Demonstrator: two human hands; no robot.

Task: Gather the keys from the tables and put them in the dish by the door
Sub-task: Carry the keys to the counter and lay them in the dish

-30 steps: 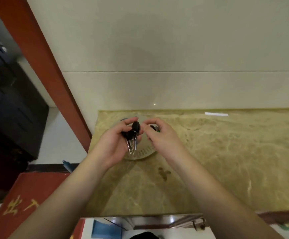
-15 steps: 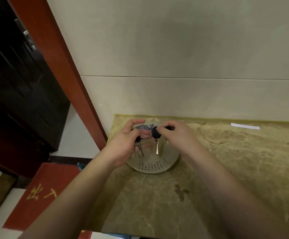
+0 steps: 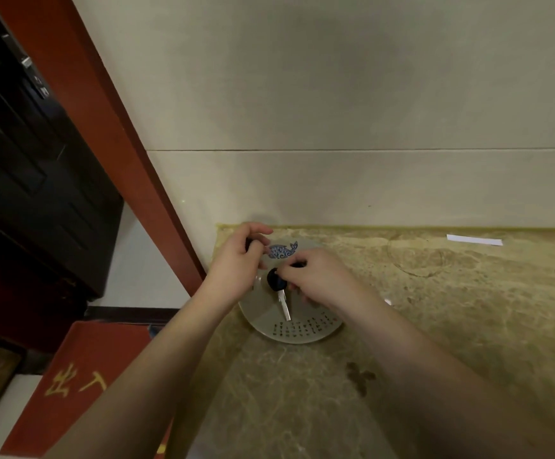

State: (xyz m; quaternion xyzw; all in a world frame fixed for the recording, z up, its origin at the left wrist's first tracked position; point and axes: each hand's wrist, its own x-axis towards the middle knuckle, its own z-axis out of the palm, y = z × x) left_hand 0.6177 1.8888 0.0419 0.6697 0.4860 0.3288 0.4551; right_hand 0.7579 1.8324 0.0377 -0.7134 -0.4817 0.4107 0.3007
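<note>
A round pale dish [image 3: 302,329] with a blue fish drawing and rows of small characters sits at the left end of a marbled stone counter [image 3: 435,326]. My right hand [image 3: 316,276] pinches a black-headed key [image 3: 277,286] over the dish, its silver blade pointing down toward the dish floor. My left hand [image 3: 236,263] hovers over the dish's left rim, fingers curled around a dark key head that is mostly hidden.
A red door frame [image 3: 110,127] and a dark door [image 3: 21,160] stand just left of the counter. A red mat [image 3: 81,385] with gold characters lies on the floor below. A white paper strip [image 3: 474,240] rests at the counter's back right.
My right hand has lowered one key down into the dish while my left hand has drawn slightly back with its keys. The view has shifted left and closer.
</note>
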